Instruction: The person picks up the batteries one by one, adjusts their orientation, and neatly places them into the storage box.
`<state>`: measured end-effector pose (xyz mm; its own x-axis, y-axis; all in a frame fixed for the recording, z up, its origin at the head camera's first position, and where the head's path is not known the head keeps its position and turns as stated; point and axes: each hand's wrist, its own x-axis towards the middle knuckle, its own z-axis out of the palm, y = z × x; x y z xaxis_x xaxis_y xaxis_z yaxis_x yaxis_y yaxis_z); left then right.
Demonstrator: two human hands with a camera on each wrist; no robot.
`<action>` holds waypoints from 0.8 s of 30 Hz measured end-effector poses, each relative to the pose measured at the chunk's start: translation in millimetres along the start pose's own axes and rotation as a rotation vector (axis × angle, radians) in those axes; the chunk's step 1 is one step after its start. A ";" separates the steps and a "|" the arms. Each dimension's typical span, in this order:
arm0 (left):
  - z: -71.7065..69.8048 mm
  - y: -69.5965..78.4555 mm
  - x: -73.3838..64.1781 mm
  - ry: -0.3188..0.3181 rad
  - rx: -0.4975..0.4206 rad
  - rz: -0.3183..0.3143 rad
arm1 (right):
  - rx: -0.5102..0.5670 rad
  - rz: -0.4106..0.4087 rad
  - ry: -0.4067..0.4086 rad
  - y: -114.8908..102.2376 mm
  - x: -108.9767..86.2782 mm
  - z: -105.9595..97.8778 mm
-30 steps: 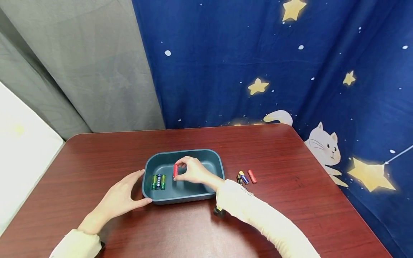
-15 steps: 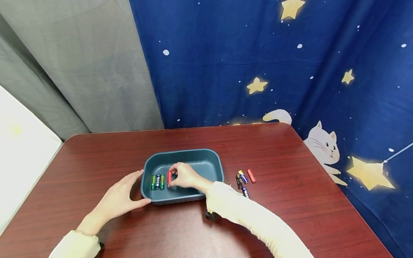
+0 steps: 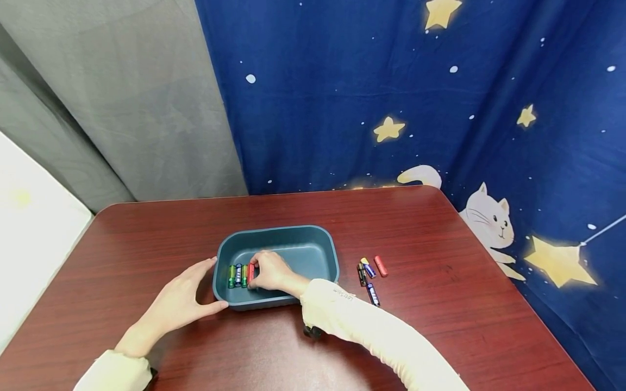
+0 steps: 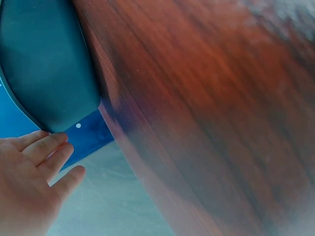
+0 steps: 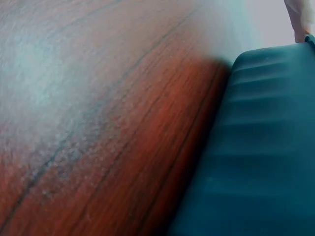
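Note:
In the head view my right hand (image 3: 274,270) reaches into a dark teal tray (image 3: 313,251) and pinches a red battery (image 3: 251,274) by its ends, thumb at the near end. The red battery stands at the right end of a row, beside a green battery (image 3: 244,276), a blue battery (image 3: 238,275) and another green battery (image 3: 232,276). My left hand (image 3: 183,296) touches the tray's left side with its fingers and thumb spread. In the left wrist view, extended fingers of the left hand (image 4: 37,167) touch the tray rim. The right wrist view shows the tray's ribbed outer wall (image 5: 256,142).
Right of the tray, on the brown wooden table (image 3: 430,315), lie a red battery (image 3: 381,266), a blue and yellow one (image 3: 368,267), a dark one (image 3: 361,275) and a blue one (image 3: 373,294). Behind the table hang a grey curtain (image 3: 146,98) and a blue star-patterned curtain (image 3: 318,98).
My right hand has moved left inside the tray, carrying the red battery up against the row. The sleeve has uncovered a blue battery on the table. My left hand stays at the tray's side.

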<state>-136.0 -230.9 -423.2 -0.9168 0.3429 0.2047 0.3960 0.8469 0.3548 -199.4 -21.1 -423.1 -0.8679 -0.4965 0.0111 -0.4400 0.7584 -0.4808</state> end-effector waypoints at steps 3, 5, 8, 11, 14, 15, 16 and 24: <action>-1.1 0.3 -0.3 -0.001 -0.002 0.001 | -0.023 0.003 0.007 0.2 0.4 1.5; -1.0 0.6 -0.2 -0.003 -0.003 0.000 | -0.052 -0.002 0.009 0.5 0.9 2.6; -1.2 1.2 -0.3 -0.004 -0.004 0.001 | -0.091 -0.009 0.015 1.4 1.3 4.1; -1.1 1.2 -0.5 -0.007 -0.004 0.001 | -0.113 -0.011 0.022 1.7 0.5 4.9; -0.3 1.1 -0.5 -0.006 -0.003 0.003 | -0.102 0.005 0.037 2.0 -0.9 3.9; 0.0 1.2 -0.3 -0.007 -0.002 0.002 | -0.090 0.011 0.045 2.5 -1.2 3.4; 0.2 1.3 -0.2 -0.009 -0.002 0.001 | -0.075 0.016 0.052 3.0 -1.4 2.6; -2.0 2.0 0.1 -0.020 -0.010 -0.016 | 0.025 0.003 0.113 10.1 -5.6 -9.4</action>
<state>-135.2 -230.0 -420.6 -0.9237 0.3377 0.1812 0.3821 0.8481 0.3672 -201.2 -6.7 -419.8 -0.8904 -0.4423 0.1073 -0.4324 0.7484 -0.5029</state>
